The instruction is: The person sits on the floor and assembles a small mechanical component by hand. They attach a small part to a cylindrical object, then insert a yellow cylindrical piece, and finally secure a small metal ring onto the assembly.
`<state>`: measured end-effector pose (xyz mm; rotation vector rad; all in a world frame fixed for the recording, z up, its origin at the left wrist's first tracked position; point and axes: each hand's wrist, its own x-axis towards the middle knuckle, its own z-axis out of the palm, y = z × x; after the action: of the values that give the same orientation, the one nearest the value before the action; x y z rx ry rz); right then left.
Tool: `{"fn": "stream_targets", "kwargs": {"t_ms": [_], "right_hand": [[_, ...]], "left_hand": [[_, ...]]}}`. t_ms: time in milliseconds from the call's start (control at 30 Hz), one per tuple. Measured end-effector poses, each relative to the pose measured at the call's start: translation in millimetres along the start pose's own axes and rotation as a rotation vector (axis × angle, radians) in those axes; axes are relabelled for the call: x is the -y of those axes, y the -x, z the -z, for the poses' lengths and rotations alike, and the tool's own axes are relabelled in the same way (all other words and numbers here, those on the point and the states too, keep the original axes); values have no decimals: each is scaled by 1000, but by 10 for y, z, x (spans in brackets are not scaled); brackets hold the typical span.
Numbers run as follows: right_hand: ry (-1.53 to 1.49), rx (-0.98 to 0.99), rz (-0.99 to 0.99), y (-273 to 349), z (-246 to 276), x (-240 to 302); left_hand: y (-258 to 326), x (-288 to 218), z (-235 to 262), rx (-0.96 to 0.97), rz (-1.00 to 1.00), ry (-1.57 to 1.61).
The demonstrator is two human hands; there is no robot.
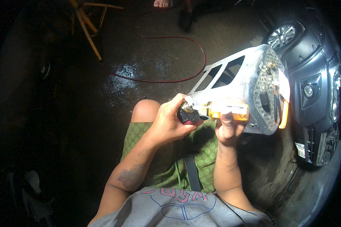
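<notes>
My left hand [169,119] is wrapped round a small black part [188,115] with a brass-coloured fitting and a white piece on its top. My right hand [229,129] grips a translucent amber bottle [236,110] with a pale label, thumb along its side. The bottle lies level, its narrow end pointing at the black part; glare hides whether they touch. Just beyond my right hand is a scuffed grey plastic stool [243,75]. On its patterned top lie brass fittings [270,68] and an orange-and-white item [284,113], partly washed out by light.
A dark car [310,87] with a silver wheel [282,36] stands close on the right. Across the wet floor curls a red hose [170,81]. Yellow legs of a stand [88,34] are at the upper left. Another person's foot [161,3] shows at the top.
</notes>
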<state>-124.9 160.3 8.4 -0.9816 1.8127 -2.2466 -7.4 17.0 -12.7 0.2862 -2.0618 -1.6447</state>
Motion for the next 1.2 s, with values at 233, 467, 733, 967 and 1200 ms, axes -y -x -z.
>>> {"fn": "stream_targets", "kwargs": {"t_ms": [233,467,733,967,1200], "right_hand": [[-1,-12,-22,-2,60,-9],[-75,-11,-43,-2,56,-67],[53,-69,-150,8,114,-46],[-111,-20,-190,93,69,-11],[-82,-15,-187,61,-43,26]], "left_hand": [[12,-13,-13,-34,36,22],[11,-11,-15,-64,0,-16],[25,12,-19,-64,41,41],[2,25,-15,-128,-16,-6],[18,21,-24,-118,-12,-29]]}}
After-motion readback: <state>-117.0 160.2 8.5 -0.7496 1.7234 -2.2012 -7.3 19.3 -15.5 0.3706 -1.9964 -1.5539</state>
